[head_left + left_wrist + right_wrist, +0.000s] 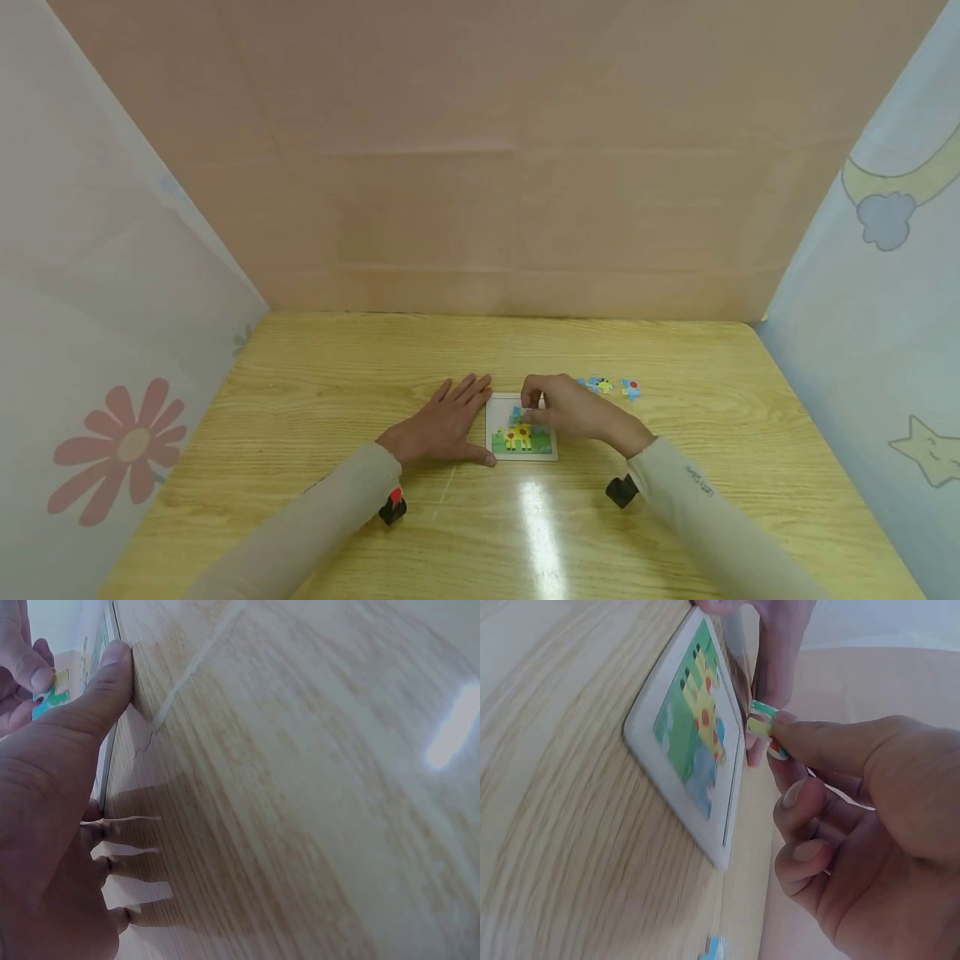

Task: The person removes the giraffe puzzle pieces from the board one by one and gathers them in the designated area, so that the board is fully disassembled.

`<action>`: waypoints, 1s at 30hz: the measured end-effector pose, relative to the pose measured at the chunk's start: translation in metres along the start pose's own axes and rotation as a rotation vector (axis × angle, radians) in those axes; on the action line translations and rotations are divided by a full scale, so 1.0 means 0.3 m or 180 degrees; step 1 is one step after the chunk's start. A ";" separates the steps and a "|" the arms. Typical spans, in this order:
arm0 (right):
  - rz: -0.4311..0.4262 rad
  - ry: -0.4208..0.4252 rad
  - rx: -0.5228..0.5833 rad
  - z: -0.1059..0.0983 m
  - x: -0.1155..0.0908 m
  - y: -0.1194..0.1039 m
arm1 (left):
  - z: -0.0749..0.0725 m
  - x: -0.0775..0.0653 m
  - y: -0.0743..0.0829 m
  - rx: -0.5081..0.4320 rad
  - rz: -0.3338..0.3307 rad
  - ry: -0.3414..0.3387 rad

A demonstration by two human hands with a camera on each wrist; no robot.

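A small white-framed jigsaw puzzle board (501, 407) lies on the table, its lower part filled with a yellow, red-spotted giraffe on green. Along its left edge rests my left hand (442, 425), palm down, fingers spread; the thumb touches the near left corner. Over the board, my right hand (577, 408) pinches a jigsaw piece (761, 727) between thumb and forefinger. Green, yellow and red show on that piece, which is held up off the board in the right wrist view. Its other fingers are curled loosely. The left wrist view also catches the pinched piece (52, 701).
Several loose jigsaw pieces (602, 384) lie right of the board, behind the right hand, one with a red dot (631, 388) furthest right. The wooden table (337, 358) meets a brown back wall (427, 208), with patterned sheets on both sides.
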State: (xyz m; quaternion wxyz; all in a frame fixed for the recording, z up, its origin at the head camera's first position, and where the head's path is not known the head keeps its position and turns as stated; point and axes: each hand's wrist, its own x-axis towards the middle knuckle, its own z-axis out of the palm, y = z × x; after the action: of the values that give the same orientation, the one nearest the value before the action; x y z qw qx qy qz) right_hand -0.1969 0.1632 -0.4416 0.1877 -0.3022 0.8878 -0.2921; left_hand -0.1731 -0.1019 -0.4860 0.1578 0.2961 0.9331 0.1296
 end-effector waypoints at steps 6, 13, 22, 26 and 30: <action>0.0044 0.0081 0.0100 -0.026 -0.041 0.029 | -0.001 -0.006 0.004 -0.0018 -0.0007 -0.0007; 0.0131 0.0138 0.0082 -0.052 -0.087 0.079 | -0.009 -0.015 0.008 -0.0033 0.0028 -0.0009; 0.0228 0.0271 0.0099 -0.072 -0.142 0.149 | -0.005 -0.009 0.007 -0.0042 -0.0008 -0.0018; 0.0257 0.0280 0.0118 -0.081 -0.166 0.173 | -0.009 -0.013 0.012 -0.0050 -0.0010 -0.0025; 0.0284 0.0277 0.0069 -0.088 -0.180 0.193 | -0.009 -0.013 0.012 -0.0062 0.0002 -0.0019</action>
State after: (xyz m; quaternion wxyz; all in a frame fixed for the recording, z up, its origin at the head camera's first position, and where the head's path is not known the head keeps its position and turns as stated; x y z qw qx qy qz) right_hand -0.1948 0.2462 -0.4499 0.1650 -0.2473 0.9044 -0.3060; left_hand -0.1692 -0.1019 -0.4817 0.1634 0.2953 0.9312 0.1379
